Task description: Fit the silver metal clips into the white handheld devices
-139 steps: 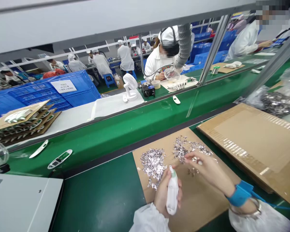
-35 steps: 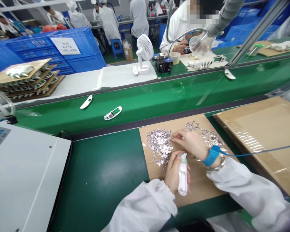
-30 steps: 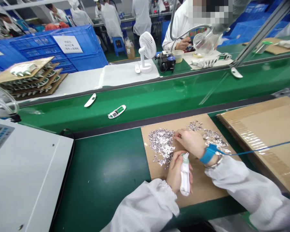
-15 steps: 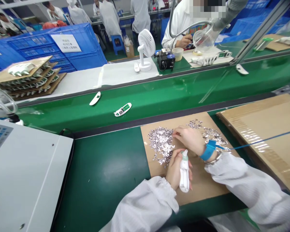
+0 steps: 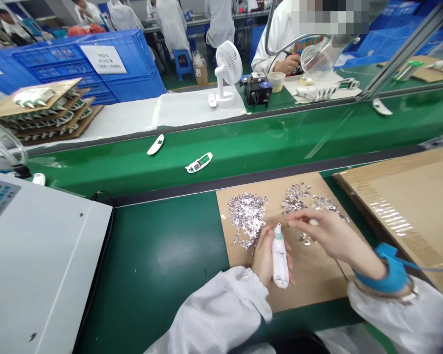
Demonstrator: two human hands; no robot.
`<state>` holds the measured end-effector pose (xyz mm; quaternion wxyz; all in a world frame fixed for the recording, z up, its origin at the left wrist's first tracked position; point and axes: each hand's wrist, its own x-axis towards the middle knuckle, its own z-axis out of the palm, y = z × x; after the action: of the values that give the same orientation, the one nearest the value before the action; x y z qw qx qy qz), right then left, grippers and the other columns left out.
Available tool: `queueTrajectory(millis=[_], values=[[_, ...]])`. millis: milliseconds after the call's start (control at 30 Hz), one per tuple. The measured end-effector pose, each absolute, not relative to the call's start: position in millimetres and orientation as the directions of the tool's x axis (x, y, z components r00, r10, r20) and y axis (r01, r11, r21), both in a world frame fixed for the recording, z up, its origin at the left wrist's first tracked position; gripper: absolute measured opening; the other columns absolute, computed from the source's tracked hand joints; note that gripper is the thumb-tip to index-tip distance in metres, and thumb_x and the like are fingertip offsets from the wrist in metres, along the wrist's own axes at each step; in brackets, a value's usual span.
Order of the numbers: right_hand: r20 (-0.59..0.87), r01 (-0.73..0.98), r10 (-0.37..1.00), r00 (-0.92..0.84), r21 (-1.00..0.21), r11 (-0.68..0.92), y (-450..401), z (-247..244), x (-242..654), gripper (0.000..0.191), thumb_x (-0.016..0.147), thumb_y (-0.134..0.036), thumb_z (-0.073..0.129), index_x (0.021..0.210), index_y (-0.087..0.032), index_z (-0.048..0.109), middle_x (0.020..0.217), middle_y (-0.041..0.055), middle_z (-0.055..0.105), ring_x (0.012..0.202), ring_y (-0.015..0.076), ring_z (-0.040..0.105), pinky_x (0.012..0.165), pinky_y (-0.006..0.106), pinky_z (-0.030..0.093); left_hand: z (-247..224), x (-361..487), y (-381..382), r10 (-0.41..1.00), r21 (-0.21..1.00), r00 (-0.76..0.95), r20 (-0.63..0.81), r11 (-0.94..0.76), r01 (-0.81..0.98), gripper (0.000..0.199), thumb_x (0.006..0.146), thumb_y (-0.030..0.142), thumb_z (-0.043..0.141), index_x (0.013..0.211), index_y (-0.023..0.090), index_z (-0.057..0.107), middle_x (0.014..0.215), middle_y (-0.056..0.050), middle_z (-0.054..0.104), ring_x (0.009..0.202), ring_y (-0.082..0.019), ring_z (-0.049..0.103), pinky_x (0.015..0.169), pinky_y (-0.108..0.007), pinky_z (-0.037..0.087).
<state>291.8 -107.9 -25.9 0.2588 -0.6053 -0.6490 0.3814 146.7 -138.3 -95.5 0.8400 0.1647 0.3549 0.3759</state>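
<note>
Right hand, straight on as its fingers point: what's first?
Likely the tip of the white, elongated plastic device in the left hand; with depth unclear, the right hand may pass it and meet the left heap of small silvery metal pieces.

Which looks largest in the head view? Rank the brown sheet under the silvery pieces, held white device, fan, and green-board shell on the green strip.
Brown sheet
White device and fan: too alike to rank, the device being nearer the camera
Green-board shell
</note>
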Motion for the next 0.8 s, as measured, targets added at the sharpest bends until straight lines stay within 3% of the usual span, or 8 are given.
queueTrajectory(millis=[133,200,333,433,600,800], values=[[-0.249,0.352,0.956,-0.156,-0.918,-0.182,-144,-36,276,0.022,0.083,-0.043,0.058,0.077,-0.023,0.065,0.062,0.0013,0.065,0.057,0.0179,0.06,0.056,0.03,0.051,-99,149,-142,0.758,0.575,0.417,-0.501,0.652,-0.494,0.04,0.081,0.054,0.049,0.109,0.026,0.047,0.058,0.004,0.052,0.037,-0.013,0.049,0.031,-0.023,0.04],[-0.26,0.306,0.955,-0.14,-0.929,-0.208,-154,-47,268,0.021,0.084,-0.04,0.057,0.076,-0.022,0.064,0.064,0.0017,0.063,0.058,0.0176,0.06,0.055,0.03,0.051,-101,150,-143,0.78,0.612,0.357,-0.515,0.626,-0.484,0.039,0.08,0.053,0.052,0.107,0.025,0.05,0.063,0.004,0.054,0.039,-0.011,0.049,0.034,-0.023,0.041],[-0.166,0.396,0.984,-0.059,-0.909,-0.13,-161,-61,263,0.018,0.083,-0.035,0.059,0.074,-0.021,0.065,0.089,0.0056,0.061,0.08,0.0194,0.06,0.067,0.031,0.051,-102,151,-145,0.808,0.656,0.294,-0.511,0.588,-0.473,0.04,0.078,0.054,0.055,0.105,0.024,0.053,0.078,0.002,0.055,0.046,-0.008,0.048,0.04,-0.022,0.041],[-0.138,0.456,0.989,-0.057,-0.885,-0.097,-162,-64,264,0.018,0.085,-0.034,0.057,0.075,-0.022,0.065,0.092,0.0059,0.059,0.089,0.0211,0.058,0.073,0.033,0.05,-103,151,-145,0.793,0.646,0.311,-0.523,0.608,-0.462,0.041,0.079,0.054,0.054,0.108,0.025,0.052,0.077,0.002,0.055,0.048,-0.01,0.048,0.041,-0.023,0.041],[-0.111,0.47,0.992,-0.067,-0.88,-0.067,-166,-70,264,0.014,0.087,-0.032,0.056,0.083,-0.023,0.067,0.092,0.006,0.058,0.083,0.0199,0.059,0.066,0.031,0.05,-105,152,-144,0.815,0.654,0.268,-0.514,0.575,-0.492,0.043,0.077,0.054,0.058,0.107,0.024,0.054,0.08,-0.001,0.058,0.063,-0.015,0.056,0.051,-0.026,0.046],[-0.063,0.557,0.998,-0.028,-0.829,-0.036,-164,-59,274,0.017,0.084,-0.038,0.058,0.087,-0.025,0.067,0.089,0.0055,0.059,0.079,0.0207,0.058,0.064,0.033,0.048,-101,150,-145,0.77,0.62,0.367,-0.522,0.638,-0.457,0.048,0.079,0.057,0.051,0.116,0.026,0.046,0.058,0.004,0.054,0.041,-0.013,0.05,0.037,-0.025,0.04]])
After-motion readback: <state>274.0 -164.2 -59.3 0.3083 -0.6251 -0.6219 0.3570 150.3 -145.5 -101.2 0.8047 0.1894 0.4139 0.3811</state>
